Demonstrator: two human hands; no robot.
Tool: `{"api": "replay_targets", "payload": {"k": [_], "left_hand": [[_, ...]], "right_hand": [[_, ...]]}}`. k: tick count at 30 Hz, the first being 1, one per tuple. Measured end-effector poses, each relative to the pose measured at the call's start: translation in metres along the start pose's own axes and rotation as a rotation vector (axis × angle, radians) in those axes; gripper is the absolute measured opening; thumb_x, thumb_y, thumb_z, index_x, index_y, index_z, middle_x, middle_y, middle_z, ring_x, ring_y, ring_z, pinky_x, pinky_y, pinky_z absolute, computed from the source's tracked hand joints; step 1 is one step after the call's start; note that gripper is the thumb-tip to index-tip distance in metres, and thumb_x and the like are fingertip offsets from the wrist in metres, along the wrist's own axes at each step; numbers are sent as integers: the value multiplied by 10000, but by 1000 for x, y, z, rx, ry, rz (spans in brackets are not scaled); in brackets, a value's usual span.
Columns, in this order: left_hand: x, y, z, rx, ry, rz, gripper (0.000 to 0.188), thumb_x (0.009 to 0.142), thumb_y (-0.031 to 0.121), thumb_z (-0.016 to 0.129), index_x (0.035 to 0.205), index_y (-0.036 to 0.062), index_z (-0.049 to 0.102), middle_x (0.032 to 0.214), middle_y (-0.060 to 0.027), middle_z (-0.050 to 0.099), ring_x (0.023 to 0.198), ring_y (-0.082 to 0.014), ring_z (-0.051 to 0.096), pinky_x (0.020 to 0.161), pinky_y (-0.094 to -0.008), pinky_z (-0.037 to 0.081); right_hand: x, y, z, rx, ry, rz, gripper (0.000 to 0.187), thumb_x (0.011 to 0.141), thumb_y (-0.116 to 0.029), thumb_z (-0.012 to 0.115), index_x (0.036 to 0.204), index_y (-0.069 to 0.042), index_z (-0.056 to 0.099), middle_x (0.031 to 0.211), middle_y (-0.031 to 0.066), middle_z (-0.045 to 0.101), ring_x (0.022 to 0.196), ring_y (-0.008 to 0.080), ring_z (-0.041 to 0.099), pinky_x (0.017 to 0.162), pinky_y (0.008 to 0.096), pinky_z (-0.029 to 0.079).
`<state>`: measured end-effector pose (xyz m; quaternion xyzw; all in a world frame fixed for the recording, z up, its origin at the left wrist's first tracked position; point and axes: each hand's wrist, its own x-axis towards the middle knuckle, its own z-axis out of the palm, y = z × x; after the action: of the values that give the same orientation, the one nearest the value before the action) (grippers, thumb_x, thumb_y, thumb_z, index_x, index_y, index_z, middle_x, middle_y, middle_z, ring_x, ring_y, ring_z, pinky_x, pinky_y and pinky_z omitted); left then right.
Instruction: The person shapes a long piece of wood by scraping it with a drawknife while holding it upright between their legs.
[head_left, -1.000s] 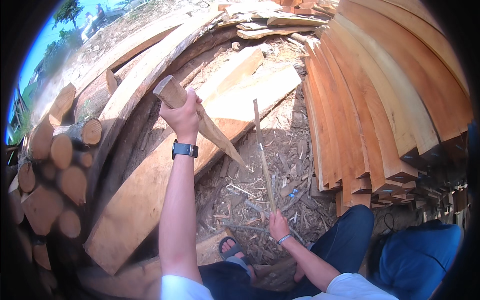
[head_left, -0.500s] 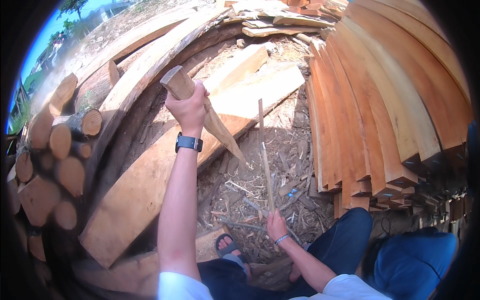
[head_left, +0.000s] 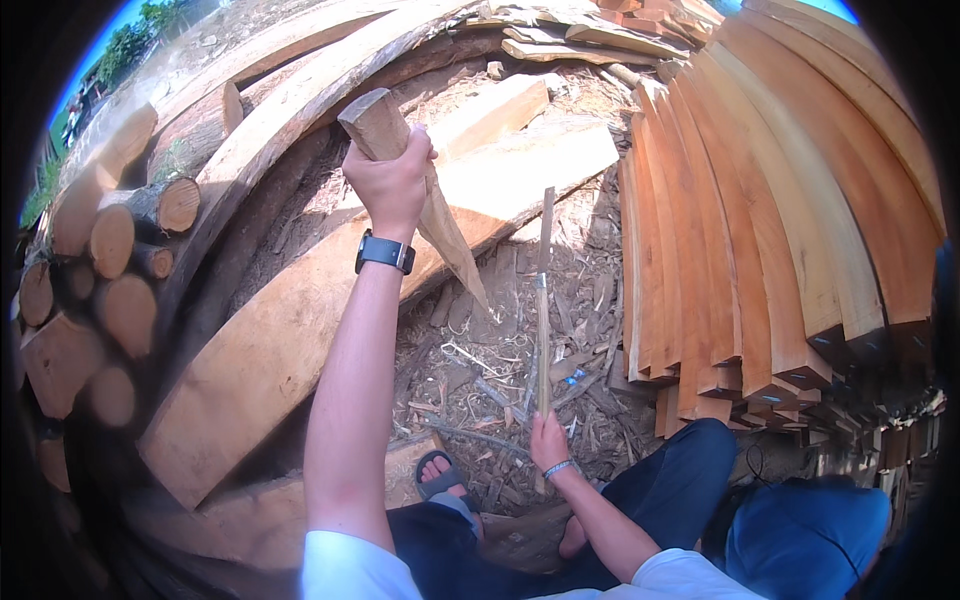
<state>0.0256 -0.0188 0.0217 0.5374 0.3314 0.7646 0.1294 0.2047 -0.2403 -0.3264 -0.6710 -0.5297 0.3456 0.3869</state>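
Note:
My left hand (head_left: 388, 185), with a watch on its wrist, is closed around a wooden stake (head_left: 447, 228). The stake's thick square end points up and away, and its tapered tip slants down to the right. Lower and nearer to me, my right hand (head_left: 549, 442) grips the long wooden handle of a narrow-bladed knife (head_left: 544, 330). The thin blade points away from me, to the right of the stake and apart from it. Behind the stake lies a broad wooden beam (head_left: 270, 400), partly covered by my left forearm.
Round logs (head_left: 128, 315) are piled at the left. Sawn reddish planks (head_left: 700, 240) stand stacked at the right. Wood chips (head_left: 490, 370) litter the ground between my feet and the beam. A blue object (head_left: 800, 540) sits at the lower right.
The knife has swung slightly to the right, its blade now nearly upright in view. The stake stays in my left hand, and the whole view has shifted a little.

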Motion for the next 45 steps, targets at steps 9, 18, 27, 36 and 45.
{"api": "replay_targets", "payload": {"k": [9,18,27,36,45], "left_hand": [[0,0,2,2,3,-23,121,781,91,700,800,-3,626,628,-58,658,559,-113,646,524,-248,509],[5,-16,2,61,85,8,243,762,165,720,936,7,657,807,-106,700,706,-192,682,676,-321,539],[9,-18,-8,111,124,80,181,778,159,716,838,5,641,691,-89,682,631,-158,674,590,-289,531],[6,-12,-6,70,129,92,173,780,151,720,810,7,629,642,-65,666,577,-126,650,549,-272,517],[8,-8,-7,67,86,9,233,720,170,704,885,16,647,791,-140,705,728,-250,703,682,-347,553]], "right_hand": [[-13,37,18,-118,-466,384,394,987,-294,426,900,73,540,703,298,610,711,456,637,660,534,509],[-11,69,38,-257,-411,260,319,994,-272,430,940,23,538,594,172,590,448,276,621,455,410,505],[-9,61,41,-39,-140,61,401,991,-303,424,857,61,525,575,148,588,438,269,617,383,400,492],[-25,57,38,158,-434,427,380,1002,-300,431,796,15,491,489,60,467,344,198,503,333,369,452],[-14,72,45,124,-477,390,341,1004,-279,431,769,-33,462,495,50,447,339,161,455,309,343,409]]}}
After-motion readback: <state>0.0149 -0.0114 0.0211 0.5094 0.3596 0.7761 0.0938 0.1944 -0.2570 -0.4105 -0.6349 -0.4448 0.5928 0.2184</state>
